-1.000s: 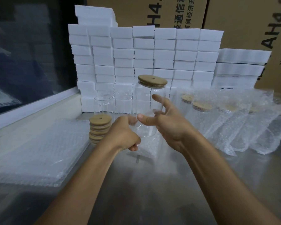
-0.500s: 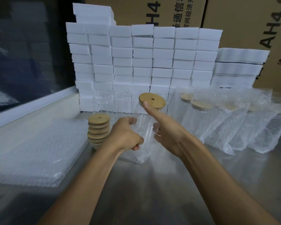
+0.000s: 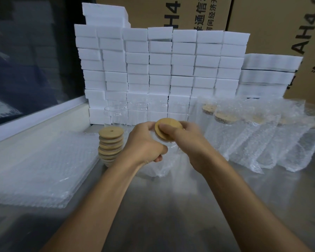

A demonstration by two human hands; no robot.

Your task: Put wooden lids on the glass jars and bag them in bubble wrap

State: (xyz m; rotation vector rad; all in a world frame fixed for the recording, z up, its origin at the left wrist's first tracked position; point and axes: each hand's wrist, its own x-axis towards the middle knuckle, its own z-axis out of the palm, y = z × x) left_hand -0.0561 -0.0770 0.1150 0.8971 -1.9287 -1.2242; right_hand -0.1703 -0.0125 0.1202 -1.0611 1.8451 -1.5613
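A clear glass jar with a round wooden lid (image 3: 168, 128) sits low inside a bubble-wrap bag (image 3: 158, 168) at the table's middle. My left hand (image 3: 145, 142) grips the bag's mouth on the left side. My right hand (image 3: 185, 140) holds the right side, its thumb pressing on the lid. The jar's body is mostly hidden by both hands. A stack of several spare wooden lids (image 3: 111, 144) stands just left of my left hand. Bare open glass jars (image 3: 116, 115) stand behind it.
A pile of flat bubble-wrap bags (image 3: 38, 170) lies at the left. Several bagged, lidded jars (image 3: 244, 135) lie in a row at the right. White foam blocks (image 3: 162, 70) are stacked along the back, with cardboard boxes (image 3: 271, 24) behind them.
The lidded jar has dropped from raised above the bag down into it. My right hand moved from the jar's side to the lid's top; my left hand kept its grip on the bag.
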